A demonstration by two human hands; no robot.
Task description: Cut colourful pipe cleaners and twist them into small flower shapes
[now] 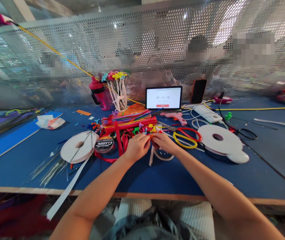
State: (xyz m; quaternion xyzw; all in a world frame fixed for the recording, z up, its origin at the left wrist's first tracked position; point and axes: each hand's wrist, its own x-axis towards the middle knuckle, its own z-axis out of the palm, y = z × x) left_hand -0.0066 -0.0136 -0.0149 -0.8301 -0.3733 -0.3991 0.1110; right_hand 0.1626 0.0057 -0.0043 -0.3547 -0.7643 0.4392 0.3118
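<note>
Above the table's middle, my left hand (138, 146) and my right hand (163, 141) meet, fingers closed in a pinch. Between the fingertips a bit of a small orange piece (151, 135) shows; its kind is too small to tell, and most of it is hidden. Just beyond lie bundled pipe cleaners (129, 120), mostly red and purple, with small coloured twisted shapes (142, 128) in front of them. Scissors (186, 137) with red and yellow handles rest right of my right hand. A red ribbon (119, 141) curls left of my left hand.
White ribbon rolls (69, 150) (213, 135) flank the work area. Thin wires (53, 170) lie front left. Behind stand a pink bottle (99, 93), pipe-cleaner flowers (118, 88), a tablet (163, 97) and a phone (198, 91). A pink glue gun (174, 116) lies before the tablet.
</note>
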